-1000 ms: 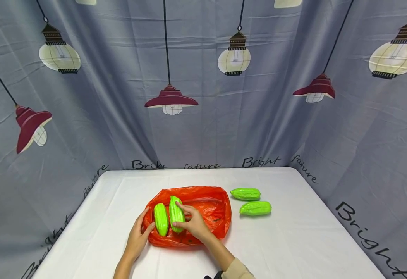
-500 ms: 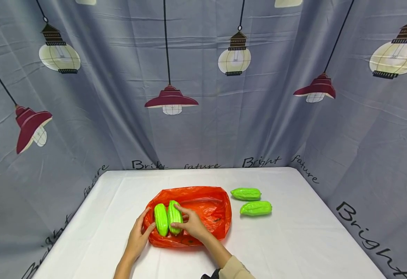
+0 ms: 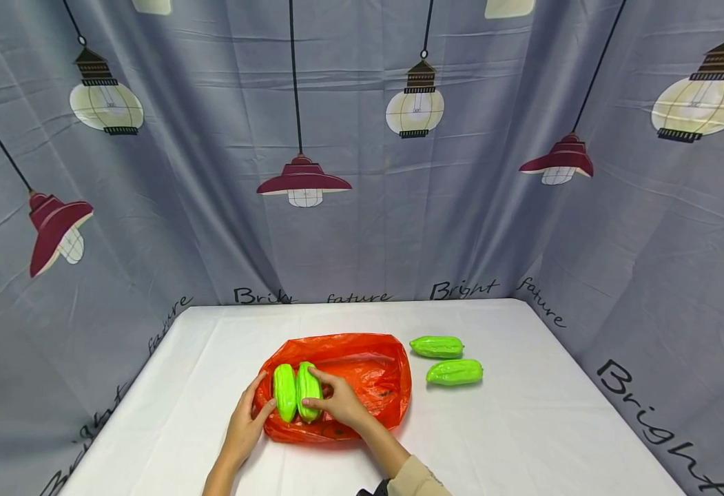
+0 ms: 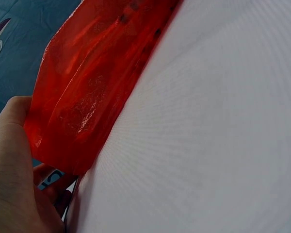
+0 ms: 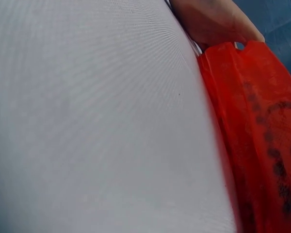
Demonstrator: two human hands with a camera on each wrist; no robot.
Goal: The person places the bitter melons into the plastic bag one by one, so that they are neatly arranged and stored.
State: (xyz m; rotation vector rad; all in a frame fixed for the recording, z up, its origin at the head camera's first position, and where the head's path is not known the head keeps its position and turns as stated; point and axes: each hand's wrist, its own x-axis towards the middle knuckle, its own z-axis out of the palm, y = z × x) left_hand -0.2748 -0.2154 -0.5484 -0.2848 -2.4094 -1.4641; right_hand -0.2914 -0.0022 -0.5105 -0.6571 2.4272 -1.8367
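Note:
A red plastic bag lies wide open on the white table, with two bright green bitter melons side by side in its left part. My left hand grips the bag's left rim, thumb near the left bitter melon; the left wrist view shows this hand at the bag's edge. Inside the bag, my right hand pinches the other bitter melon between thumb and fingers. The right wrist view shows the bag's red side, and my left hand at its far end.
Two more green bitter melons lie on the table right of the bag, one farther back and one nearer. A grey-blue curtain printed with lamps hangs behind and beside the white table.
My right hand has lowered its bitter melon and moved it slightly left, up against the other one in the bag. My left hand has kept its place at the rim.

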